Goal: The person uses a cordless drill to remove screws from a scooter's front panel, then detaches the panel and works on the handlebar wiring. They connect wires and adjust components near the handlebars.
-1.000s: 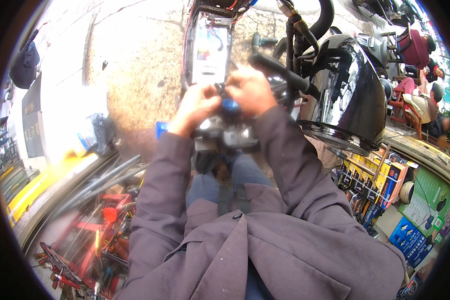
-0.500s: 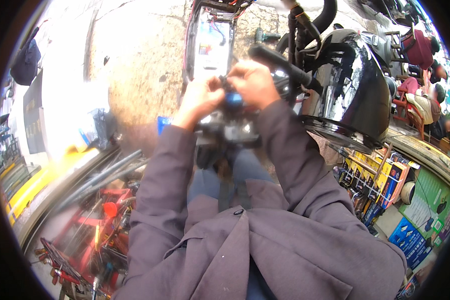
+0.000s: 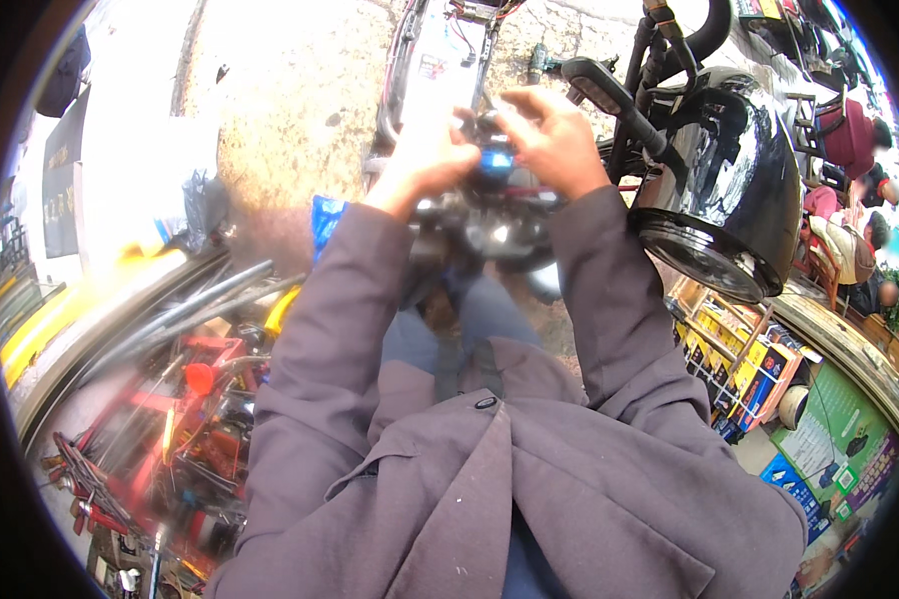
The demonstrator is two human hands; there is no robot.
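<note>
Both my hands are at a small dark round part (image 3: 496, 163) with a bright blue band; it is blurred, and I cannot make out its kind. My left hand (image 3: 432, 160) pinches at its left side, thumb pointing inward, its fingers washed out by glare. My right hand (image 3: 557, 140) curls over its right side with the thumb against it. Below the part are blurred black, shiny vehicle pieces (image 3: 499, 232). Just beyond my hands lies a long open vehicle frame (image 3: 398, 85) with loose wires (image 3: 462, 38) at its far end.
To the right stands a glossy black rounded shell (image 3: 734, 170) beside a black handlebar grip (image 3: 599, 85). A power drill (image 3: 539, 65) lies on the ground beyond. Metal pipes (image 3: 185, 314) and a red tool rack (image 3: 195, 384) are at lower left; boxed goods (image 3: 759, 374) at lower right.
My hands have shifted a little to the right in the picture, along with the surroundings. My right hand's fingers are spread more, and more of the blue-banded part shows.
</note>
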